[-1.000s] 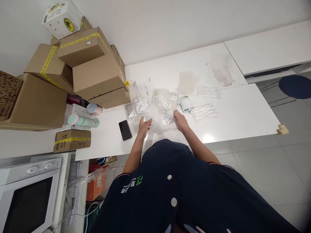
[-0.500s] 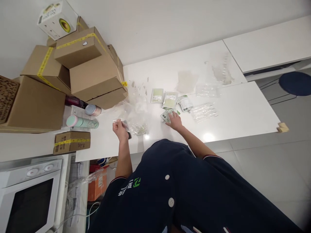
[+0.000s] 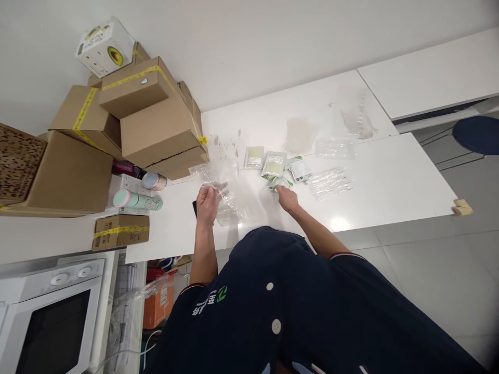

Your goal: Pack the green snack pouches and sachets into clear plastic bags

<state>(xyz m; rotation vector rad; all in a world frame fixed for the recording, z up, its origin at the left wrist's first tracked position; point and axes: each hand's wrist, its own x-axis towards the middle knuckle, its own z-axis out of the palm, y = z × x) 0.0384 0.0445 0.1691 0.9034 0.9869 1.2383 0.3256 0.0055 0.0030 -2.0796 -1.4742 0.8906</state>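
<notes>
My left hand (image 3: 207,203) is closed on a clear plastic bag (image 3: 236,196), pinching it near its upper left part and lifting it off the white table. A dark flat object (image 3: 195,208) shows partly behind this hand. On the right, my right hand (image 3: 287,199) grips a small green-and-white packet (image 3: 281,182) by its near edge. Just beyond lie a pale green packet (image 3: 254,158) and a second pale green packet (image 3: 274,163), both with white labels. A white-and-green packet (image 3: 299,170) rests to their right.
Clear plastic tubes (image 3: 330,183) and a transparent tray-like piece (image 3: 335,148) lie on the white table (image 3: 397,182). Stacked cardboard boxes (image 3: 156,122), a mint bottle (image 3: 138,200) and a jar (image 3: 154,181) stand left. A microwave (image 3: 54,317) sits lower left.
My left hand has moved right and raised the clear bag, which now spreads out toward the right. My right hand has shifted slightly right and lifted the green-and-white packet's near edge.
</notes>
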